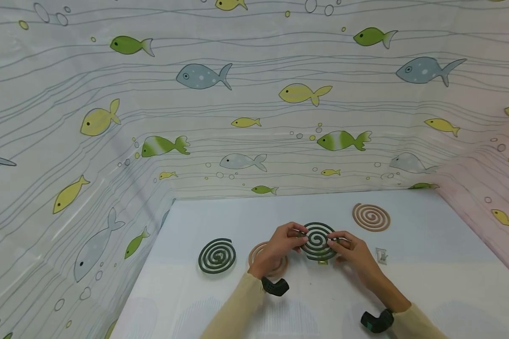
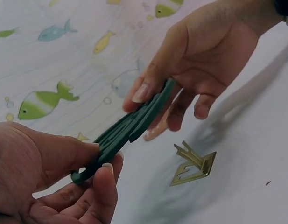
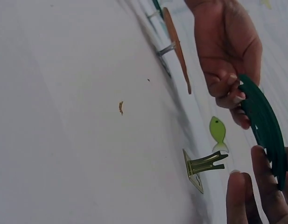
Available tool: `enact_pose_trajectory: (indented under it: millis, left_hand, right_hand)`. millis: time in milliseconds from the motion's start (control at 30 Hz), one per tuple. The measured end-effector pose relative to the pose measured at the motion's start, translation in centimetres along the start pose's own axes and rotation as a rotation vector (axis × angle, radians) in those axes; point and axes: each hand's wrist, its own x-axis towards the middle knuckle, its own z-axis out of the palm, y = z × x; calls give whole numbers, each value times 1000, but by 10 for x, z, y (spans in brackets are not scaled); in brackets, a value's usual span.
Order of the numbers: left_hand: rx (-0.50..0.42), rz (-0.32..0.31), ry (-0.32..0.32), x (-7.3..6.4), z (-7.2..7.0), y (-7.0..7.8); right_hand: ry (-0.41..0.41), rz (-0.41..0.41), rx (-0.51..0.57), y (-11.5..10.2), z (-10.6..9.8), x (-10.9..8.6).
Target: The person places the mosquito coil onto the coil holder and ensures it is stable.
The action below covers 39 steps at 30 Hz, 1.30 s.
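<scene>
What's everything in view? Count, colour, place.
Held coil: one, dark green, centre.
Other green coil: one, dark green, left.
Near brown coil: one, tan, centre-left.
Far brown coil: one, tan, back right.
Front stand: one, brassy, below held coil.
Left stand: one, silvery, at near brown coil.
Metal piece, shape unclear: one, silvery, right.
Table: one, white, underneath.
Scraps: at least two, brownish, on table.
Fish-print backdrop: one, mostly white, behind.
Wrist devices: two, black, wrists.
Sleeves: two, cream, forearms.
Left hand: one, at held coil's left edge.
Right hand: one, at its right edge.

Left hand (image 1: 280, 246), right hand (image 1: 356, 253) (fingers bent).
</scene>
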Motion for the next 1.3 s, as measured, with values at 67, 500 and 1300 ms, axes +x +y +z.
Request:
enact_pose_trajectory:
  millis: [67,500,1300]
  left_hand:
    - [-18,9,-2,-1,4,-1]
    - [-102,12,25,-10,22,-10]
    - [-93,-41,32,-15,44,-21]
  right_hand:
    - [6,-5,8,1,-1,-1]
    - [-15,-5,-22,4,-7,-10]
    - [-64,97,-64,15,-7,-15]
